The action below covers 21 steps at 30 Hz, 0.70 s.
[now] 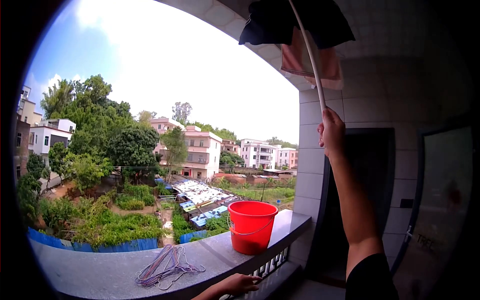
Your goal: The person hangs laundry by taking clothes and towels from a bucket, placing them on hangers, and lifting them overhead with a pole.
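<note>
My right hand (pixel 332 132) is raised, its fingers wrapped round the lower end of a long pale pole (pixel 311 55). The pole slants up to the ceiling, among hanging laundry: a dark garment (pixel 272 22) and a pinkish cloth (pixel 300 57) below it. The pole's upper end is out of view. Low in front, my left hand (pixel 239 284) holds nothing, with its fingers stretched out beside the ledge's inner edge. On the ledge near it lies a tangled bunch of thin wire hangers (pixel 167 267). Behind, a red bucket (pixel 252 227) stands upright, its wire handle lowered.
The grey stone ledge (pixel 90 267) runs across the balcony's front, with metal railing bars (pixel 270 267) beneath. On the right are a tiled wall (pixel 310 165), a dark doorway (pixel 362 200) and a door panel (pixel 440 200). Outside are gardens, trees and buildings.
</note>
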Each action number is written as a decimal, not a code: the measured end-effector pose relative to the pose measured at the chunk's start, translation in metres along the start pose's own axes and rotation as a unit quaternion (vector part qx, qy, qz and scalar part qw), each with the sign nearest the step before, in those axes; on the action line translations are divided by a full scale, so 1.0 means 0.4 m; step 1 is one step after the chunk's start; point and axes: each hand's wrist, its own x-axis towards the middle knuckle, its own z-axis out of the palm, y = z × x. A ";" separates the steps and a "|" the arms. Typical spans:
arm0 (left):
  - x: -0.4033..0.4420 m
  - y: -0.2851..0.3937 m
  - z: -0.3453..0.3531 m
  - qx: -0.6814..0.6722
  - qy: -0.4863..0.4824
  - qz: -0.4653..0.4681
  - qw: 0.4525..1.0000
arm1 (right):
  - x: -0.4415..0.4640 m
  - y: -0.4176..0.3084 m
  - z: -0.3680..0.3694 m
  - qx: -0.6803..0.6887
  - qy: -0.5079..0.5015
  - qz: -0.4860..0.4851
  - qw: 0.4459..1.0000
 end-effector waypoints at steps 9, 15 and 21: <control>-0.262 -0.119 0.074 -0.197 -0.008 -0.179 0.964 | 0.060 -0.122 0.176 0.001 -0.008 -0.007 1.000; -0.413 -0.151 0.213 -0.171 0.083 -0.185 0.964 | 0.091 -0.176 0.209 0.001 -0.012 0.019 1.000; -0.540 -0.124 0.292 -0.178 -0.003 -0.291 0.940 | -0.001 -0.134 0.192 0.003 -0.029 0.042 0.999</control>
